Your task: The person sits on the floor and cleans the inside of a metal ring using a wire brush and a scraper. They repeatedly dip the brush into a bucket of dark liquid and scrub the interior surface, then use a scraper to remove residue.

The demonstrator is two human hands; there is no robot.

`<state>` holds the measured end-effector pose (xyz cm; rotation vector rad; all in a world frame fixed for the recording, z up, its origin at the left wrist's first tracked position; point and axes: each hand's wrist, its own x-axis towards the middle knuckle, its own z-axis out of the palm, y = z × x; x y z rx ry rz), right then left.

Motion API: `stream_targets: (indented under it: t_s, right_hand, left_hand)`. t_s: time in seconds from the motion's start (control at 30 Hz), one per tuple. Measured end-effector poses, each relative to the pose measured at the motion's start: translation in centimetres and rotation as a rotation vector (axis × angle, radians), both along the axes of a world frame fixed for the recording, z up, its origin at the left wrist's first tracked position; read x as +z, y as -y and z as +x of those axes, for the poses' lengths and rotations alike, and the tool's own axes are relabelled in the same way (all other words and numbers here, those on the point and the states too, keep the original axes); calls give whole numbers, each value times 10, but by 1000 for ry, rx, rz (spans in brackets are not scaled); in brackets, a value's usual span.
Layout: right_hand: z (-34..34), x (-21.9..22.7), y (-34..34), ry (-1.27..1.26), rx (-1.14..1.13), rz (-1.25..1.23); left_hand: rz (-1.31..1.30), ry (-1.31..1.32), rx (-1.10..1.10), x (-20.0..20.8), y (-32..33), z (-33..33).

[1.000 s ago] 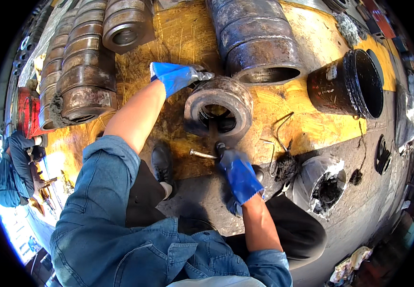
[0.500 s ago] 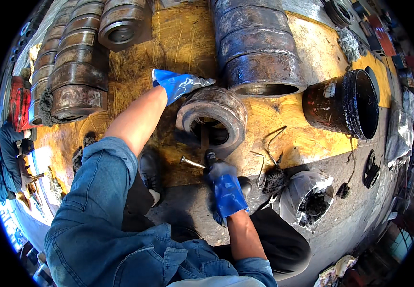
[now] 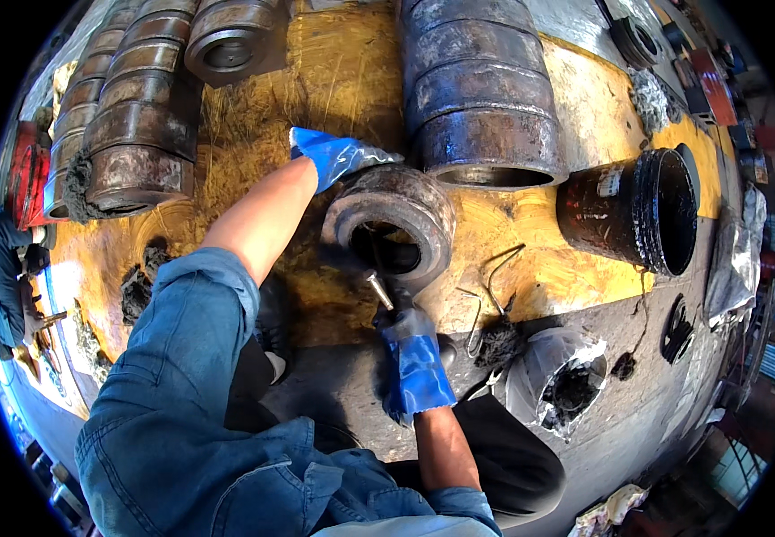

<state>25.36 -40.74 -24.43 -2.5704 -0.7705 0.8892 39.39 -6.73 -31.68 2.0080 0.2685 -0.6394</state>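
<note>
A thick, worn steel ring [image 3: 436,228] with a wide dark bore lies on the yellow, grease-stained floor. My left hand [image 3: 351,161], in a blue glove, rests against its far upper edge, its fingertips hidden there. Below the bore is my right hand [image 3: 405,327], in a blue glove with a dark, greasy palm. It is closed on a tool with a silver metal rod [image 3: 378,291], whose blunt end points up and left at the ring's near rim. The fingers cover the rest of the tool.
Rows of stacked steel cylinders [image 3: 486,89] lie beyond the ring and at the left [image 3: 141,134]. To the right are a black-rimmed bucket [image 3: 607,215], bent metal hooks [image 3: 495,268] and a white bag [image 3: 539,362] with dark rags. A person [image 3: 11,286] works at far left.
The silver rod has swung from pointing left to pointing up at the ring's rim. A brown flat piece seen in the bore before no longer shows. My left hand stays at the ring.
</note>
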Motion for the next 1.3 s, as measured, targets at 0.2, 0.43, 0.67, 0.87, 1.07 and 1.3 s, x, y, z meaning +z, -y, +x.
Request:
stream_targets:
  t_s: [0.2,0.43,0.67,0.87,1.07,1.3]
  right_hand:
    - [-4,-2,2,20,-15,52]
    - [1,-7,-1,30,-21,80]
    - [3,10,7,22,-38,168]
    - [3,6,9,41,-42,201]
    - [8,-19,-9,78,8,182]
    - [10,-19,-21,127,-53,274]
  left_hand:
    - [40,8,9,-10,-5,1]
    - [76,9,3,-18,-8,5]
    - [115,7,5,-24,-10,3]
    - [138,15,10,-31,-10,3]
    - [182,8,42,-35,-20,-6]
    - [187,19,2,-39,-11,4]
